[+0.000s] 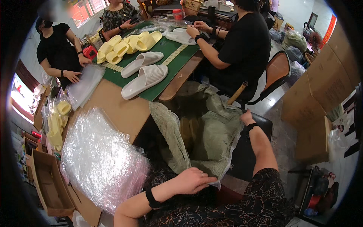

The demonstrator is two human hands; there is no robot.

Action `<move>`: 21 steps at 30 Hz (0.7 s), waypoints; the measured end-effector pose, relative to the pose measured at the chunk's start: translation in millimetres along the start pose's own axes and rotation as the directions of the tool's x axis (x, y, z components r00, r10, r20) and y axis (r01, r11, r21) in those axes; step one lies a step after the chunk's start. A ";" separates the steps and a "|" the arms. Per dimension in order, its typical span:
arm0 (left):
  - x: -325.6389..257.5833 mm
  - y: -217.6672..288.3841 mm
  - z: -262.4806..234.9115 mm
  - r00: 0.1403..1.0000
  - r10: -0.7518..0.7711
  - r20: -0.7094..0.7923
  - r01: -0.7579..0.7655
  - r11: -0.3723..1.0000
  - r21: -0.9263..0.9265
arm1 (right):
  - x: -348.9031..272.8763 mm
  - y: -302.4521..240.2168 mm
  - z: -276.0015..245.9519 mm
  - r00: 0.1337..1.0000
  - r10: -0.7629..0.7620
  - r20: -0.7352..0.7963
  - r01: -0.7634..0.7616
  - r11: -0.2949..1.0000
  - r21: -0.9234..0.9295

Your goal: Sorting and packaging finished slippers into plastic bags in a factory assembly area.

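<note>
A pale green woven sack (221,132) gapes open in front of me, beside the table. My left hand (192,180) is closed on its near rim, index finger stretched along the edge. At the sack's right edge, my right hand (247,117) grips the rim. Deep in the sack lie dim yellowish slippers (189,128), too shadowed to tell apart. A pair of light grey slippers (145,81) rests on the green mat (160,90), just beyond the sack. Several yellow slippers (121,48) stand farther back on the mat.
Clear plastic bags (104,159) are piled on the table at left, near bagged yellow slippers (55,128). A wooden stick (237,93) juts up behind the sack. Co-workers sit or stand around the table. At right are a chair (278,72) and stacked cartons (317,90).
</note>
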State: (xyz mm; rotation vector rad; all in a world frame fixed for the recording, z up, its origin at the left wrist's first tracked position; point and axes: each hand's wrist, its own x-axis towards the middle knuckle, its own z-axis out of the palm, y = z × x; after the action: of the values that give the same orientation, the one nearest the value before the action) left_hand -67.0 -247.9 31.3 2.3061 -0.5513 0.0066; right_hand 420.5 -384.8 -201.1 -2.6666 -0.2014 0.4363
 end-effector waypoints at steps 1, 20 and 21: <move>-0.4 -2.0 -0.3 1.000 -0.005 -0.009 0.005 1.000 -0.029 | 3.5 -6.4 2.4 1.000 -0.004 0.004 0.004 1.000 -0.001; -68.5 72.5 -104.0 0.662 -0.105 -0.742 0.155 0.988 -0.002 | -152.0 -334.4 -288.8 0.553 -0.821 -0.145 0.101 -0.107 0.989; -75.6 76.9 -111.5 0.750 -0.061 -0.658 0.115 0.993 0.038 | -156.6 -346.5 -295.2 0.504 -0.852 -0.139 0.140 -0.079 0.987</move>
State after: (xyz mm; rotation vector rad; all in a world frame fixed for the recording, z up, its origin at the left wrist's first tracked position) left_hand -148.1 -191.1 150.7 2.1984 -0.0695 0.7829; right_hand 346.7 -221.1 245.5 -0.8334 -0.8678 0.7253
